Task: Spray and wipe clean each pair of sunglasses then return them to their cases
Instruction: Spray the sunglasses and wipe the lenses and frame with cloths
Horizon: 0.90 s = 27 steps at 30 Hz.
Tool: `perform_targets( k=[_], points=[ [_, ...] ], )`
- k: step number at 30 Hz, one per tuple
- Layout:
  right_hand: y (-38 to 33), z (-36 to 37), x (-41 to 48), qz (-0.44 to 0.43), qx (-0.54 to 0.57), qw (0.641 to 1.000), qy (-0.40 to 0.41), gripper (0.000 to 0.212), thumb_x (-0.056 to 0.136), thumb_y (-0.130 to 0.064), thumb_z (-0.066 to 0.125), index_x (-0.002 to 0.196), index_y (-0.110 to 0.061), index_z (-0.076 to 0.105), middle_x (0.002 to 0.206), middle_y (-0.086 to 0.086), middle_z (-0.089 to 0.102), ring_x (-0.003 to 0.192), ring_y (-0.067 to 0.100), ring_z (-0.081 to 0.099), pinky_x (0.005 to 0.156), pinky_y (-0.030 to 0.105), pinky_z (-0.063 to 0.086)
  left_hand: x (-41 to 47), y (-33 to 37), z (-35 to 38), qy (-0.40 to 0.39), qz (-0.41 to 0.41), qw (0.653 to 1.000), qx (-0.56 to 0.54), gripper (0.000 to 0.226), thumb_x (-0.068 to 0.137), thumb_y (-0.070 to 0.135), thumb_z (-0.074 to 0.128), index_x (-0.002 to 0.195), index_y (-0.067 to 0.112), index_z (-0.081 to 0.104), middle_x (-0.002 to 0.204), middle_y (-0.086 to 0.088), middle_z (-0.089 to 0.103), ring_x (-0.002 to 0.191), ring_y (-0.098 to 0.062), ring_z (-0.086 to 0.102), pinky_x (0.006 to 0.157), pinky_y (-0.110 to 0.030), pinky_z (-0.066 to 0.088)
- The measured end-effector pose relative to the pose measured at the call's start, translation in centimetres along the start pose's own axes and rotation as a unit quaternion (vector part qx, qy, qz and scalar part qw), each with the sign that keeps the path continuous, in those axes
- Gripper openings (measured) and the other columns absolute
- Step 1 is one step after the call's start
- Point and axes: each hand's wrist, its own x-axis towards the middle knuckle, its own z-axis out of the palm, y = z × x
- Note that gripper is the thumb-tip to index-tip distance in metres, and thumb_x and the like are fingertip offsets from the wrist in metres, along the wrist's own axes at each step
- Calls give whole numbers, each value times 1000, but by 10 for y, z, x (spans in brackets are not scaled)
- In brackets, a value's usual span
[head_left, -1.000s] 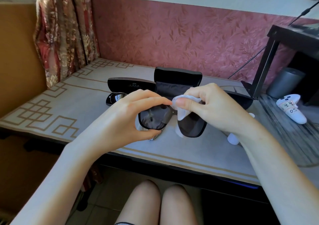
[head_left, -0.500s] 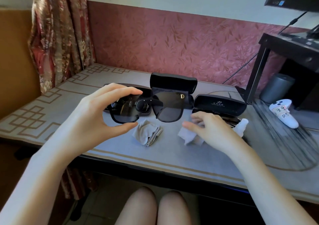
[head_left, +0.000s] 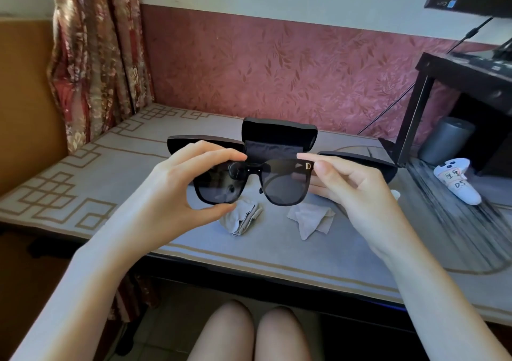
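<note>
Middle case: the black case (head_left: 279,139) stood open at centre frame behind the sunglasses, lid upright, dark lining showing; whether anything lay in its tray I could not tell, the glasses hid it.
Left case: another black case (head_left: 205,142) sat to the left of it, mostly behind the left hand; contents hidden.
Right case: a third black case (head_left: 360,161) lay to the right, its lid up behind the right hand; contents hidden.
Sunglasses: the black pair (head_left: 250,184) hung in the air at centre frame, above the table (head_left: 83,172) and in front of the middle case, dark lenses facing the camera, a gold "D" at the right corner.
Left hand: the left hand (head_left: 177,189) pinched the left lens rim, forefinger on the top edge, thumb under the bottom.
Right hand: the right hand (head_left: 352,191) held the right end, forefinger and thumb closed near the "D", the other fingers curled behind the lens.
Cloths: a crumpled grey cloth (head_left: 242,219) and a paler flat cloth (head_left: 311,220) lay on the table just below the glasses, touching neither hand.
</note>
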Motion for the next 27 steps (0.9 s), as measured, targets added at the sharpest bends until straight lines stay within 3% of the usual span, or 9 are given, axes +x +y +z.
perform_targets(
  k=[9,14,18,22,27],
  points=[
    [5,-9,0,15,26,999,20,28,84,-32,61,101,-16,76,106,7,75,105,26,69,102,50,48,0,2,6,1,6,1000,-23,56,76,33,75,128,31,55,119,12,56,115,0,50,95,-6,33],
    [4,-10,0,25,131,991,-9,31,78,-34,62,96,-14,77,102,10,76,95,23,71,85,31,56,1,3,10,11,-2,998,-64,60,75,36,77,131,31,54,122,14,54,117,-2,51,93,-8,37],
    [6,-9,-1,29,176,984,-4,33,77,-31,62,99,-9,74,101,11,75,93,22,72,81,27,55,0,2,15,41,-43,990,-129,72,71,33,81,135,28,50,128,10,52,125,-11,49,99,-30,47],
    [8,-9,-2,28,179,983,2,33,76,-32,62,98,-10,75,100,11,76,92,22,72,80,26,55,-4,0,23,84,-98,976,-177,75,63,41,83,131,31,53,127,16,56,122,1,51,102,-17,42],
    [10,-8,-2,34,157,987,10,38,77,-33,62,103,-7,73,100,13,75,92,23,72,80,29,56,-6,-1,29,85,-169,955,-229,80,49,43,80,125,45,55,119,31,59,116,8,54,97,-7,40]
  ],
)
